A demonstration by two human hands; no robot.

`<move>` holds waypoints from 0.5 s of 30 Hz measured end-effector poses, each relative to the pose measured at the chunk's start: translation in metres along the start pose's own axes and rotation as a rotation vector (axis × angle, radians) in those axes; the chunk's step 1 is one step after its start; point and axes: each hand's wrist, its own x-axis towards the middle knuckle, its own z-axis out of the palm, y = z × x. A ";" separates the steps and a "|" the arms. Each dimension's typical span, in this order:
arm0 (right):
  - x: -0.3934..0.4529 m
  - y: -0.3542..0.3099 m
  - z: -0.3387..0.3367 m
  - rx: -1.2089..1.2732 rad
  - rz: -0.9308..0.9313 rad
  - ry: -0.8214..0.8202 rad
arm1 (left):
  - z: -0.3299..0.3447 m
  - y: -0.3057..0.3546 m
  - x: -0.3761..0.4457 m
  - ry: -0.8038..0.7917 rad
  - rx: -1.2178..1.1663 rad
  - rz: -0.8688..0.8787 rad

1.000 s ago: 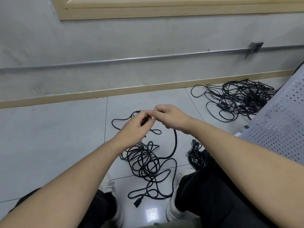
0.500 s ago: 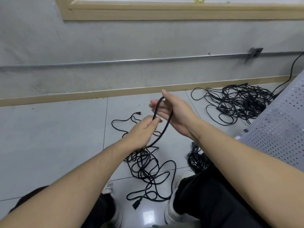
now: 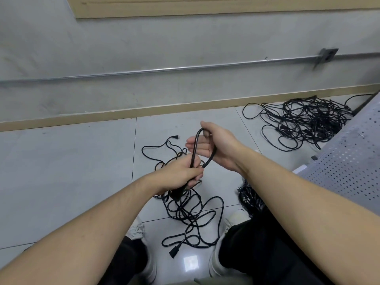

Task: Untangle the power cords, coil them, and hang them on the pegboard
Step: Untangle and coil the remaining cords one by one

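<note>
Floor: glossy pale grey tiled floor [image 3: 67, 182] with thin dark joints, filling the middle and lower frame; a bright light glare shows at bottom centre
Wall: rough grey plaster wall [image 3: 144, 48] across the upper frame, edged below by a tan skirting board [image 3: 123, 115], crossed by a thin metal conduit pipe [image 3: 164, 69] and topped by a beige wooden frame [image 3: 205, 7]
Pegboard: pale grey perforated metal pegboard [image 3: 353, 161], leaning at the right edge of the frame
Tangled pile: large knot of thin black power cords [image 3: 304, 120] on the floor at upper right, near the skirting board, well apart from both hands
Worked cord: long black rubber power cord [image 3: 193, 214] lying in loose loops on the floor at centre, one small plug [image 3: 175, 137] at upper centre, a blocky connector [image 3: 174, 250] at lower centre between two pale shoes
Coiled bundle: dark bundle of cord [image 3: 249, 197] on the floor just beside the right forearm, partly hidden
Right hand: right hand [image 3: 213, 145] raised at centre, palm turned leftward, fingers nearly straight, thumb up; a loop of the cord hangs over the web of the thumb
Left hand: left hand [image 3: 181, 173] just below, fingers curled tight round both strands of that loop
Legs: black trousers at bottom of frame
</note>
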 end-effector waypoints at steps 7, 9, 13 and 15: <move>0.002 -0.011 -0.017 0.111 0.033 -0.008 | -0.012 0.011 0.006 0.042 -0.057 0.022; 0.002 -0.013 -0.023 -0.018 0.077 -0.012 | -0.015 0.011 0.007 0.046 -0.035 0.014; -0.001 -0.013 -0.038 -0.458 0.130 0.018 | -0.018 0.010 0.008 -0.001 0.178 -0.075; -0.003 -0.010 -0.044 -0.673 0.095 -0.025 | -0.018 0.008 0.007 -0.037 0.300 -0.127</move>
